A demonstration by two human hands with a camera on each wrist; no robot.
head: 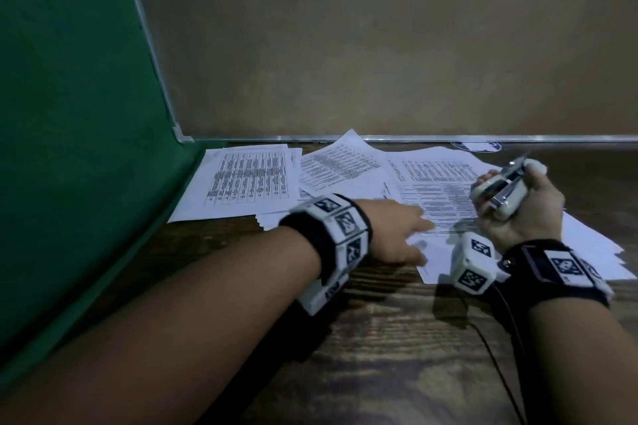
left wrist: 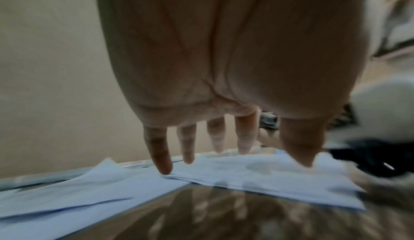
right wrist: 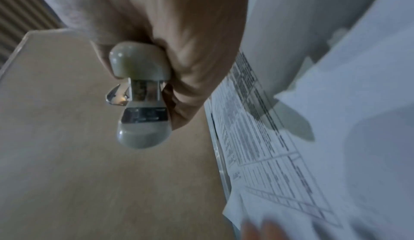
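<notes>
A stapler (head: 500, 188) is gripped in the right hand (head: 528, 217) and held above the sheets (head: 445, 210) toward the right end of the counter (head: 379, 355), clear of the paper. The fingers of this hand are curled tight round the stapler's cream body, and its metal front is pointed toward the wall (head: 379, 45). In the right wrist view the rounded rear end is seen jutting from the fist.

The left hand (head: 397, 235) is stretched out over the near edge of a printed sheet, just left of the right hand. Its fingers (left wrist: 158, 148) are straight and spread apart, and nothing is held. In the left wrist view the tips are pointed down at the paper. Whether the little finger touches it cannot be told through the blur.

The sheets are printed with tables and are scattered, overlapping, along the far edge of the counter. A stack (head: 241, 183) is set at the far left corner against a green panel (head: 69, 114). Another sheet (head: 341, 162), with one corner raised, lies at the middle of the far edge.

A band (head: 340, 231) with black-and-white markers is worn on each wrist. A dark cable (head: 500, 348) is led from the right wrist toward the near edge.
</notes>
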